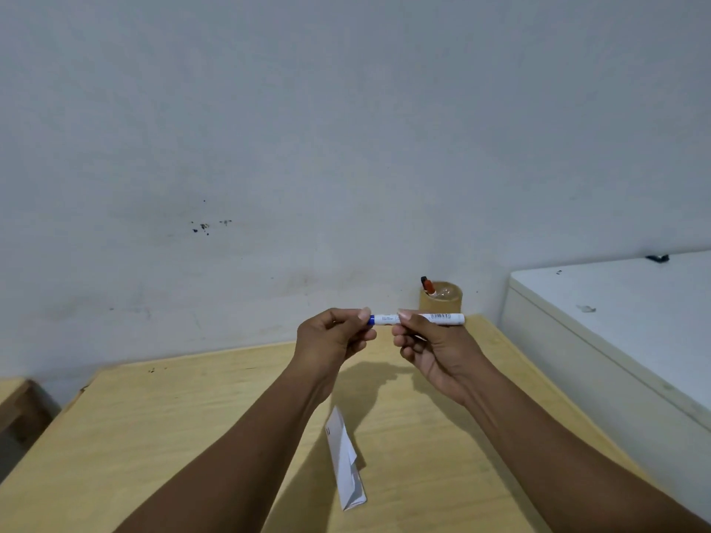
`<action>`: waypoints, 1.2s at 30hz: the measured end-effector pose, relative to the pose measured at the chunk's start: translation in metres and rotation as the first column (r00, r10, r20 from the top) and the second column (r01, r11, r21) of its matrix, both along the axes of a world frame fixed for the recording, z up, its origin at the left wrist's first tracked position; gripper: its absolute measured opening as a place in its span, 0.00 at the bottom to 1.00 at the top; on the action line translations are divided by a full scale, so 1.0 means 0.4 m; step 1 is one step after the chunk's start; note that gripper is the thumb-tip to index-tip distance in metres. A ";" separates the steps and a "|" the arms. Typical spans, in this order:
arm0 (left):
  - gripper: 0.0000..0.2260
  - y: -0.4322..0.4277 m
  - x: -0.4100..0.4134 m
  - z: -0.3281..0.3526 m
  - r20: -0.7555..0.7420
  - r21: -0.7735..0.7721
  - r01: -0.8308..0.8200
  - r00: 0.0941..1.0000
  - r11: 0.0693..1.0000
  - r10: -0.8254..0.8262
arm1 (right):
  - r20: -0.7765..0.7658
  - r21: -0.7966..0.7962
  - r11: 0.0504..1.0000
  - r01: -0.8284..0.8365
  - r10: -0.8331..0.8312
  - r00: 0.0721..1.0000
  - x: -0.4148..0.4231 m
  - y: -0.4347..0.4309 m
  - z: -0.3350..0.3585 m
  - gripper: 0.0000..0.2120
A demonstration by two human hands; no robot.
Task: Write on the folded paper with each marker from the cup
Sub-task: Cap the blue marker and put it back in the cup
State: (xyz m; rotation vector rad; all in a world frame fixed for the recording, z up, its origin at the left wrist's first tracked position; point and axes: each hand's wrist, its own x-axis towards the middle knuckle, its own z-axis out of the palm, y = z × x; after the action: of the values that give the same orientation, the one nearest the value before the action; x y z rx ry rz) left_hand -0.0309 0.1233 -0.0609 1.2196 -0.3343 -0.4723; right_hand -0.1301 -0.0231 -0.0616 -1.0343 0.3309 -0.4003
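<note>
I hold a white marker [442, 319] with a blue cap level in the air above the wooden table [192, 417]. My right hand [431, 348] grips its white barrel. My left hand [334, 336] pinches the blue cap end, which is mostly hidden by the fingers. The folded white paper [346, 459] lies on the table below and between my forearms. A brown cup [440, 298] stands at the table's far edge by the wall, with a red-and-black marker [428, 285] sticking out of it.
A white cabinet or appliance top [615, 313] rises beside the table on the right. A low wooden piece [15, 405] stands at the left. The wall runs right behind the table.
</note>
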 end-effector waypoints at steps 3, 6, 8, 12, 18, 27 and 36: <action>0.05 -0.024 0.015 0.018 0.073 0.028 -0.013 0.997 1.000 0.011 | 0.011 0.018 1.000 0.015 -0.015 1.000 0.006 -0.008 0.003 0.07; 0.06 -0.036 0.041 0.035 0.168 0.084 0.000 0.986 0.996 -0.014 | -0.032 -0.058 0.996 -0.069 0.067 0.997 -0.006 -0.050 0.022 0.15; 0.07 -0.047 0.066 0.056 0.220 0.108 -0.014 0.976 0.994 -0.011 | -0.070 -0.103 0.975 -0.195 0.189 0.979 -0.022 -0.106 0.042 0.20; 0.04 -0.095 0.094 0.114 0.355 0.177 0.000 0.933 0.984 -0.063 | -0.158 -0.236 0.913 -0.333 0.302 0.940 -0.035 -0.206 0.073 0.25; 0.08 -0.241 0.103 0.182 0.524 0.263 0.002 0.839 0.965 -0.145 | -0.299 -0.794 0.550 -0.259 0.019 0.954 0.015 -0.287 0.132 0.09; 0.17 -0.358 0.203 0.093 0.706 0.539 -0.172 0.626 0.824 -0.331 | 0.014 -0.819 0.527 0.227 -0.379 0.925 0.124 -0.443 0.075 0.06; 0.11 -0.423 0.218 0.038 0.778 0.600 -0.278 0.423 0.750 -0.465 | -0.163 -0.870 0.492 0.027 -0.340 0.926 0.152 -0.426 -0.015 0.06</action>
State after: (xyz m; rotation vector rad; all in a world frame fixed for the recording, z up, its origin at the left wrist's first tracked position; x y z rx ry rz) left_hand 0.0563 -0.0461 -0.0459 2.1493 -1.3062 0.0848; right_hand -0.0693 -0.1933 -0.0675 -2.1016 0.5634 -0.6261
